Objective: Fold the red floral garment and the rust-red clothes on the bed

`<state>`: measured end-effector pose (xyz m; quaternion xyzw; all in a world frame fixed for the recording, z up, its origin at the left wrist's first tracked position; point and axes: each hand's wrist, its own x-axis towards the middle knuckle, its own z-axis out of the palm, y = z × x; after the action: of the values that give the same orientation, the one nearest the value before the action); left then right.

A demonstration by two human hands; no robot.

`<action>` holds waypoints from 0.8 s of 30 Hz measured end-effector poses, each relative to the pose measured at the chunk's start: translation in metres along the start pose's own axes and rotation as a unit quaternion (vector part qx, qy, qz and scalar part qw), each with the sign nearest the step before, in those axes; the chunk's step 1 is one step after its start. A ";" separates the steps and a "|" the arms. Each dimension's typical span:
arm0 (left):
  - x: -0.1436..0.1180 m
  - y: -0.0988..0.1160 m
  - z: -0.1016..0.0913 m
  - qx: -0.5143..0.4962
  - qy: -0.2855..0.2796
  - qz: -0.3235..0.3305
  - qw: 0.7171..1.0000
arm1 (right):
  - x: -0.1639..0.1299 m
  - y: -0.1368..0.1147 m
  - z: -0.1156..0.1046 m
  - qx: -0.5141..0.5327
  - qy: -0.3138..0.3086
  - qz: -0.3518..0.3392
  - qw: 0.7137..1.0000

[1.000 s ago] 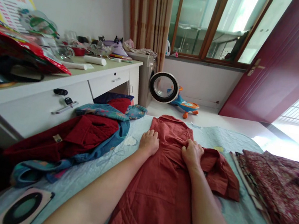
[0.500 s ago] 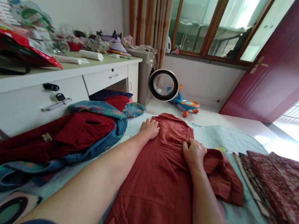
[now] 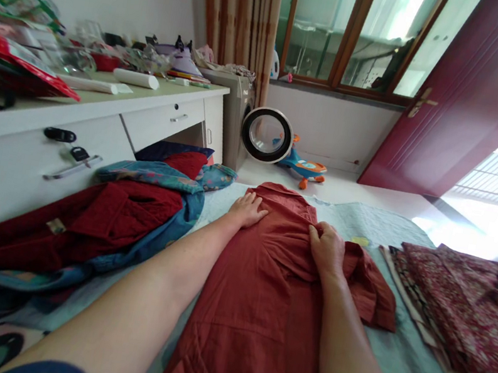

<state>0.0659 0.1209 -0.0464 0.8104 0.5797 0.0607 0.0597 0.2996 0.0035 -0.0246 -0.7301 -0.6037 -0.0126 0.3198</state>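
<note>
A rust-red long garment [image 3: 253, 302], like a shirt or dress with a collar, lies lengthwise on a pale blue-green sheet. My left hand [image 3: 247, 210] rests flat on its upper left part, fingers spread. At the right side, my right hand [image 3: 327, 247] pinches the cloth near the shoulder, and creases run from there across the chest. One sleeve [image 3: 370, 286] sticks out to the right beyond my right hand; no left sleeve shows.
Heaped dark red and blue clothes [image 3: 130, 211] lie at left, beside a white cabinet [image 3: 81, 133]. Folded patterned clothes [image 3: 463, 305] sit at right. Beyond are a washing machine with its round door [image 3: 267, 134] open, a blue-orange ride-on toy [image 3: 302, 167] and a red door [image 3: 466, 89].
My right hand has drawn the garment's right edge into folds, with its fingers now closed on the cloth. My left hand stays on the cloth. The view has shifted slightly.
</note>
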 end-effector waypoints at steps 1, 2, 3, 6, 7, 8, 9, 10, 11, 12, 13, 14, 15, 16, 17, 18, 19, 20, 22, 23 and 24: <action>0.002 0.002 -0.002 -0.001 -0.013 -0.011 1.000 | -0.001 0.000 0.002 -0.012 -0.015 0.001 1.000; 0.004 0.005 -0.003 -0.001 -0.021 -0.021 1.000 | -0.001 0.001 0.003 -0.023 -0.030 0.002 0.999; 0.006 0.008 -0.005 -0.001 -0.024 -0.031 0.999 | -0.002 0.001 0.004 -0.031 -0.042 0.004 0.999; 0.010 0.017 -0.007 -0.002 -0.005 -0.045 0.999 | -0.002 0.000 0.005 -0.044 -0.058 0.010 0.997; 0.011 0.019 -0.006 -0.004 0.003 -0.046 0.999 | -0.002 0.000 0.005 -0.046 -0.059 0.012 0.997; 0.011 0.020 -0.004 -0.007 0.007 -0.047 0.999 | -0.002 0.001 0.005 -0.048 -0.059 0.014 0.997; 0.010 0.021 -0.002 -0.010 0.009 -0.048 0.999 | -0.001 0.001 0.005 -0.049 -0.060 0.016 0.997; 0.010 0.021 -0.001 -0.013 0.008 -0.049 0.999 | -0.001 0.001 0.004 -0.050 -0.061 0.017 0.997; 0.009 0.020 0.001 -0.015 0.007 -0.050 0.999 | 0.000 0.001 0.004 -0.051 -0.063 0.016 0.997; 0.008 0.020 0.001 -0.018 0.007 -0.052 0.998 | 0.000 0.002 0.004 -0.051 -0.066 0.012 0.996; 0.006 0.021 0.001 -0.020 0.008 -0.055 0.998 | 0.000 0.002 0.004 -0.050 -0.069 0.006 0.996; 0.005 0.022 -0.001 -0.022 0.009 -0.059 0.998 | 0.001 0.002 0.004 -0.049 -0.073 0.000 0.996; 0.003 0.025 -0.003 -0.024 0.011 -0.064 0.998 | 0.001 0.002 0.004 -0.047 -0.076 -0.004 0.996; 0.000 0.030 -0.006 -0.027 0.013 -0.069 0.997 | 0.001 0.003 0.004 -0.044 -0.079 -0.007 0.996; -0.003 0.036 -0.009 -0.030 0.015 -0.072 0.997 | 0.001 0.002 0.005 -0.040 -0.079 -0.007 0.996; -0.007 0.044 -0.012 -0.034 0.017 -0.071 0.997 | 0.001 0.002 0.005 -0.035 -0.078 -0.006 0.996; -0.011 0.052 -0.014 -0.037 0.018 -0.068 0.997 | 0.001 0.002 0.004 -0.027 -0.078 -0.005 0.997; -0.016 0.061 -0.016 -0.042 0.019 -0.062 0.997 | 0.002 0.002 0.003 -0.017 -0.079 -0.006 0.997; -0.028 0.078 -0.016 -0.060 0.023 -0.041 0.997 | 0.004 0.002 -0.003 0.007 -0.080 -0.004 0.997; -0.033 0.084 -0.015 -0.073 0.022 -0.031 0.997 | 0.006 0.003 -0.007 0.017 -0.076 -0.002 0.997; -0.039 0.089 -0.012 -0.084 0.020 -0.020 0.996 | 0.008 0.004 -0.012 0.023 -0.067 0.002 0.997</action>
<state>0.1340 0.0559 -0.0208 0.7895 0.5895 0.1244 0.1171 0.3101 0.0046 -0.0136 -0.7231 -0.6225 0.0510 0.2951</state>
